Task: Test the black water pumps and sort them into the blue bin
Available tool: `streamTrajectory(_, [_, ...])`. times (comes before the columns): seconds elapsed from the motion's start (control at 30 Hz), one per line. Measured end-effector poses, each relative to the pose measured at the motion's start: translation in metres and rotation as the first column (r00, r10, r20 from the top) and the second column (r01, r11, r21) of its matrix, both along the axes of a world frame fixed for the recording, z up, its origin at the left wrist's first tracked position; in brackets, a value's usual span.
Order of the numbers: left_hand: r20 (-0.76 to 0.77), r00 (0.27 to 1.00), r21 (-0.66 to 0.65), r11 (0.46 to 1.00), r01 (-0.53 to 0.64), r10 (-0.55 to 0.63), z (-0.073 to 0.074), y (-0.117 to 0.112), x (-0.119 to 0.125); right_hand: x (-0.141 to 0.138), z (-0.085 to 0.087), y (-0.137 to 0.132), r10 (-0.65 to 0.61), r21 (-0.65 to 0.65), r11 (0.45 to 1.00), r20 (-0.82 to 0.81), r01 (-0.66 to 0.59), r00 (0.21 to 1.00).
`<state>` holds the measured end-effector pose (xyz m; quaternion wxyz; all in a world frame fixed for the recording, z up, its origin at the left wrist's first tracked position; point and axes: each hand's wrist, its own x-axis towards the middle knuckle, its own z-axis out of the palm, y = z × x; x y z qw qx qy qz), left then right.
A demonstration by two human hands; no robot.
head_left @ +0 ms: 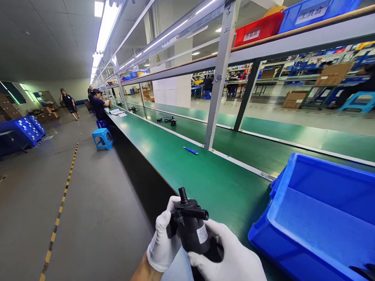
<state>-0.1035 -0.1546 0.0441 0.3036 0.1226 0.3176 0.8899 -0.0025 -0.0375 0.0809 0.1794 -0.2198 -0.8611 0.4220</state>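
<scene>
A small black pump (189, 228), with a pipe stub on top, another pointing right and a white label on its body, is held between my two gloved hands. My left hand (164, 242) is closed around its left side, thumb up against a black part there. From the right and below, my right hand (232, 257) wraps the lower body, with the thumb across the front. The fingers behind the pump are hidden. Both hands are at the near edge of the green workbench (162, 156).
A blue bin (282, 230) stands close on my right, with something black in its lower corner. A blue utility knife (191, 150) lies on the bench near a metal post (219, 76). Farther along are a black corded item (168, 121), a blue stool (102, 137) and people.
</scene>
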Motion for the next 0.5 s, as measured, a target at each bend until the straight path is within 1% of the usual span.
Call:
streamTrajectory(0.07, [0.069, 0.997, 0.038, 0.999, 0.02, -0.023, -0.006, 0.0, -0.001, 0.0, 0.002, 0.0, 0.004, -0.019, 1.0, 0.006, -0.004, 1.0])
streamTrajectory(0.13, [0.093, 0.994, 0.07, 0.996, 0.05, -0.057, -0.009, 0.0, -0.002, 0.0, 0.004, 0.0, 0.011, -0.038, 0.999, 0.026, -0.01, 1.0])
streamTrajectory(0.23, [0.065, 0.997, 0.05, 0.998, 0.028, -0.031, -0.008, 0.001, -0.002, 0.0, 0.004, 0.001, 0.009, -0.044, 0.999, 0.044, -0.007, 0.999])
streamTrajectory(0.3, [0.081, 0.997, 0.038, 0.999, 0.002, -0.005, -0.005, 0.003, -0.001, 0.001, 0.001, 0.003, 0.022, -0.027, 0.999, 0.032, -0.021, 0.999])
streamTrajectory(0.33, [0.104, 0.994, 0.052, 0.999, 0.014, -0.019, -0.004, 0.005, 0.0, 0.001, -0.002, 0.006, 0.042, -0.019, 0.999, 0.017, -0.041, 0.999])
streamTrajectory(0.4, [0.154, 0.982, 0.128, 0.987, 0.093, -0.113, -0.001, 0.011, 0.001, 0.003, -0.01, 0.012, 0.117, -0.009, 0.993, -0.016, -0.117, 0.993])
streamTrajectory(0.47, [0.183, 0.955, 0.24, 0.953, 0.185, -0.231, 0.0, 0.018, 0.002, 0.004, -0.019, 0.019, 0.202, 0.017, 0.979, -0.045, -0.202, 0.978])
streamTrajectory(0.5, [0.192, 0.943, 0.287, 0.934, 0.212, -0.273, 0.0, 0.022, 0.003, 0.005, -0.022, 0.021, 0.24, 0.035, 0.971, -0.055, -0.238, 0.969])
